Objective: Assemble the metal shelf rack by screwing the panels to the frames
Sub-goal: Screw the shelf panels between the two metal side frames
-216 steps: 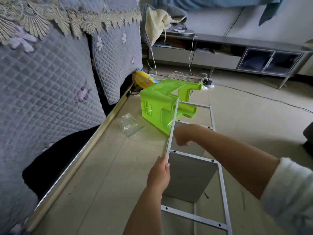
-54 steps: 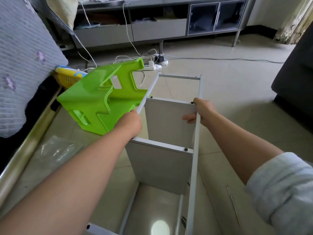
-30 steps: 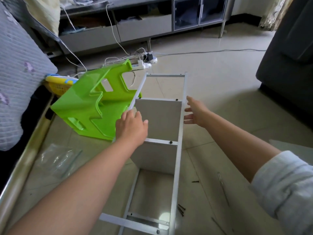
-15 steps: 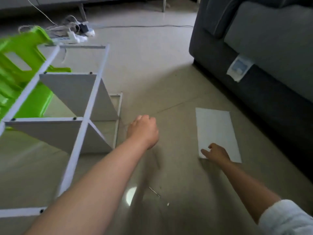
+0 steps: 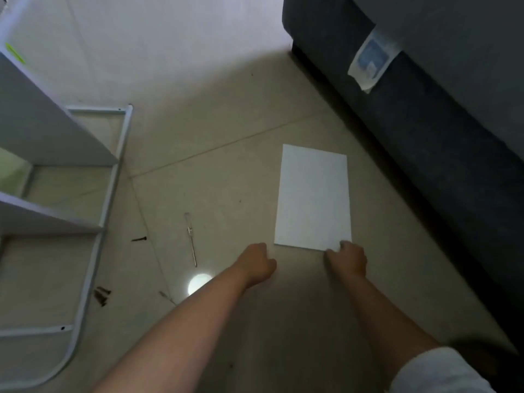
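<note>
Two bare forearms reach forward and down over the floor [image 5: 215, 143], both hands near the lower edge of a loose panel [image 5: 312, 197]. The right hand [image 5: 348, 258] has its fingers curled at the panel's near right corner, touching that edge; whether it truly pinches the sheet I cannot tell. The left hand [image 5: 256, 263] is balled into a loose fist holding nothing visible, just beside the panel's near left corner but apart from it. A pale sleeve [image 5: 436, 373] covers the right upper arm. The panel is a flat, thin, matte white rectangle lying on the smooth beige tiles, beside the base of a dark fabric sofa [image 5: 425, 114] that carries a small bluish label [image 5: 370, 59]. At the left lies the partly built rack [image 5: 56, 154], on its side: slim pale metal frame tubes with a rounded corner and two flat grey panels already fixed between them. Between rack and loose panel a slender screwdriver [image 5: 190, 239] with a thin shiny shaft lies on the tiles, with one dark screw [image 5: 139, 238] nearby and a small cluster of dark screws [image 5: 102, 295] next to the frame.
</note>
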Action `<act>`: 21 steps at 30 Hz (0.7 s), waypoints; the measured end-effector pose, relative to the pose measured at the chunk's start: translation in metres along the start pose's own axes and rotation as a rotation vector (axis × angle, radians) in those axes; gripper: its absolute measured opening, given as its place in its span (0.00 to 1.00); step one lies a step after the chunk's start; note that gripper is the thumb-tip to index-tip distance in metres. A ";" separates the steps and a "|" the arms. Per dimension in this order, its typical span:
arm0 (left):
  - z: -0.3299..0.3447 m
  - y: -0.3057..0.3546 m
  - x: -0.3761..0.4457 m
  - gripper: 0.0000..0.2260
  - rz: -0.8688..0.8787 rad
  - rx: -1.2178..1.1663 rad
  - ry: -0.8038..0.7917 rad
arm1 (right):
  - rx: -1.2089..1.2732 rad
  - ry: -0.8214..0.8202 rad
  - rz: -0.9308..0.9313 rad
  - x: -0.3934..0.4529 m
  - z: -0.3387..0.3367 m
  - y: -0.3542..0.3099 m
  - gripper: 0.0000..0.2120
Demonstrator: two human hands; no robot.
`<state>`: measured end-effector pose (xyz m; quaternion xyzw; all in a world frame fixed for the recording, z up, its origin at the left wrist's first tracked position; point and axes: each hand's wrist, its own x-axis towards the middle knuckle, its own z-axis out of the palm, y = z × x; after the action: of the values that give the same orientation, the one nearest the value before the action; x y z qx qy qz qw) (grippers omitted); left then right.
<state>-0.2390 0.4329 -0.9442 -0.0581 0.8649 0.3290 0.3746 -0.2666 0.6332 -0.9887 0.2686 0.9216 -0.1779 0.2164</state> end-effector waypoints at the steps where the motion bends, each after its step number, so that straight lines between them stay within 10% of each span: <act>1: 0.003 0.000 0.004 0.22 -0.008 -0.015 0.008 | -0.002 0.005 -0.011 0.000 0.005 0.004 0.13; 3: 0.005 0.003 0.010 0.21 -0.029 -0.039 0.029 | 0.062 -0.019 0.015 0.002 0.009 0.007 0.04; 10: 0.006 0.020 0.031 0.09 -0.073 -0.234 0.031 | 0.237 -0.032 0.056 0.005 0.004 0.000 0.25; 16: 0.007 0.014 0.039 0.22 -0.166 -0.379 0.049 | 0.451 -0.043 0.077 -0.008 0.014 -0.009 0.24; 21: -0.004 0.007 0.042 0.09 -0.197 -0.501 0.004 | 0.621 -0.045 0.137 -0.017 0.024 -0.015 0.25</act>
<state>-0.2734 0.4421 -0.9676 -0.2337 0.7474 0.4946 0.3771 -0.2547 0.6038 -0.9974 0.3790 0.7980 -0.4418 0.1560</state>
